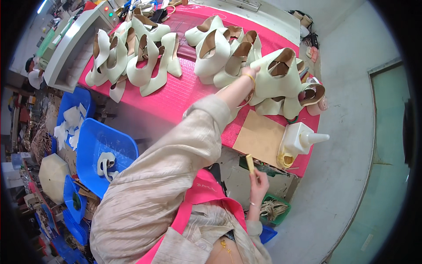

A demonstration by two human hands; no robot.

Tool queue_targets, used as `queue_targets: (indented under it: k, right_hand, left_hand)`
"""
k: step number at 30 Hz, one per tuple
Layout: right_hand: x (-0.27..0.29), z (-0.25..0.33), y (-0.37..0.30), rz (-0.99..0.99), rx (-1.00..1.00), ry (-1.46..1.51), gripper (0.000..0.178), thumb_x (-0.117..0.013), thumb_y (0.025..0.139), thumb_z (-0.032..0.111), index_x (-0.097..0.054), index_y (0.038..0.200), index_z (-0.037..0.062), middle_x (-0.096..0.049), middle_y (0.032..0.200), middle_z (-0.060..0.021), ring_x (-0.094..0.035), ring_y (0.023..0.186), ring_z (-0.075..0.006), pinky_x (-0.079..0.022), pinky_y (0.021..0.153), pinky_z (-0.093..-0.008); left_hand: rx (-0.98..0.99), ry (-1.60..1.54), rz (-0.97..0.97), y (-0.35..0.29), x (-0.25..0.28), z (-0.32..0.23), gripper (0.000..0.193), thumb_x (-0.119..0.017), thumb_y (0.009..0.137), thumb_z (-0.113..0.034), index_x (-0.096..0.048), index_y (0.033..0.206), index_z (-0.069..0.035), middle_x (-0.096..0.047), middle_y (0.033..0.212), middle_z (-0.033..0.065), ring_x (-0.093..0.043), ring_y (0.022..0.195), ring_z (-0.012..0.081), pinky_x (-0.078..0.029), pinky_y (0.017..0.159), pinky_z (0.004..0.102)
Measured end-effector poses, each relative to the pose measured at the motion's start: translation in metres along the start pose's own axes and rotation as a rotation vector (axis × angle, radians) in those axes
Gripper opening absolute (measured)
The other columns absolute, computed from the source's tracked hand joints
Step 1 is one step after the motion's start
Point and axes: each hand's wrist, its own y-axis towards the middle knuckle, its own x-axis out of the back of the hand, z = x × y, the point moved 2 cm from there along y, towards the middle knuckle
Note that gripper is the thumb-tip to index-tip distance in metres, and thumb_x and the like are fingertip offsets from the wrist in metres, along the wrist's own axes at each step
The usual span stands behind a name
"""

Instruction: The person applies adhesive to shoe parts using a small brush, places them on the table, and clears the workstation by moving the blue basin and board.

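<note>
My left arm reaches across the pink-topped table (184,105). My left hand (250,71) is closed on the edge of a white shoe upper (269,80) with a tan lining; some of its fingers are hidden. Close around it stand more white shoe uppers (212,59). Below the table's front edge, my right hand (258,184) pinches a short, pale yellow stick (250,163), tilted upward. Between that hand and the uppers lies a tan board (259,134). A white bottle with a pointed nozzle (298,138) rests at the board's right side, beside a yellowish roll (286,160).
Another group of white shoe uppers (147,66) stands at the table's left, near a white machine (81,48) with lit buttons. Blue bins (90,163) are at the left, one with white pieces inside. A green basket (283,211) sits below right. A wall (340,83) borders the right.
</note>
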Motion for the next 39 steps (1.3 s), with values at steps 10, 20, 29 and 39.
queue_targets:
  k: [10,20,29,39]
  right_hand:
    - [-0.066,0.031,0.000,0.356,0.031,0.013,0.019,-0.060,0.071,0.006,-0.057,0.089,0.0002,-0.054,0.076,-0.0030,-0.044,0.065,-0.0093,-0.036,0.056,-0.0213]
    - [-0.259,0.175,-0.009,0.922,0.293,-0.124,0.019,-0.058,0.072,0.000,-0.054,0.091,-0.0034,-0.048,0.074,-0.0044,-0.048,0.071,-0.0116,-0.040,0.064,-0.0223]
    - [-0.334,0.202,-0.125,1.150,0.496,-0.352,0.022,-0.063,0.066,0.005,-0.056,0.087,0.0021,-0.049,0.071,-0.0104,-0.049,0.063,-0.0233,-0.039,0.057,-0.0291]
    - [-0.384,0.259,-0.193,1.276,-0.308,0.311,0.044,-0.063,0.068,0.011,-0.047,0.107,0.0002,-0.055,0.087,-0.0026,-0.048,0.074,-0.0076,-0.040,0.059,-0.0203]
  left_hand:
    - [-0.210,-0.037,0.153,-0.156,0.229,0.018,0.027,-0.048,0.080,-0.013,-0.050,0.106,-0.007,-0.055,0.093,0.0033,-0.054,0.078,0.0118,-0.043,0.069,0.0248]
    - [-0.020,0.183,-1.240,-0.385,0.687,0.195,0.026,-0.053,0.071,-0.010,-0.056,0.095,-0.001,-0.059,0.087,0.0080,-0.055,0.081,0.0200,-0.042,0.075,0.0300]
    - [0.378,0.641,-1.400,-0.371,0.891,0.206,0.055,-0.059,0.066,-0.036,-0.046,0.111,-0.007,-0.045,0.115,0.0117,-0.038,0.111,0.0246,-0.018,0.094,0.0483]
    - [-0.391,0.010,-0.937,-0.466,0.681,0.076,0.026,-0.064,0.064,-0.008,-0.058,0.089,-0.004,-0.058,0.081,0.0050,-0.055,0.076,0.0165,-0.043,0.069,0.0268]
